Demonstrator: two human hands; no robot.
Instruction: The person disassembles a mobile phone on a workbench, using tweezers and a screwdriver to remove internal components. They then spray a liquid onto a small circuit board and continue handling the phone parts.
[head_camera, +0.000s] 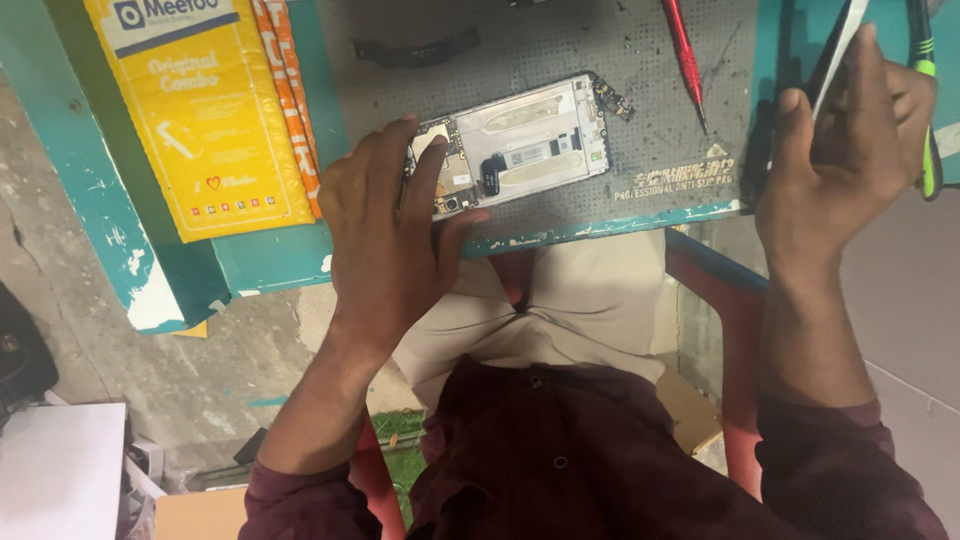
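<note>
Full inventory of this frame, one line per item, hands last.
opened phone: 1, silver and black internals, on the grey mat, near edge
grey mat: 1, grey, on the teal table
teal table: 1, teal, chipped paint, top of view
yellow padded envelope: 1, yellow with orange edge, table left
red tool: 1, red, on mat upper right
black strip part: 1, black, mat top
thin flat panel: 1, dark with light edge, in right hand
green-handled tool: 1, green and black, far right
red chair: 1, red, under the person
left hand: 1, resting on phone's left end
right hand: 1, holding the thin flat panel
</note>
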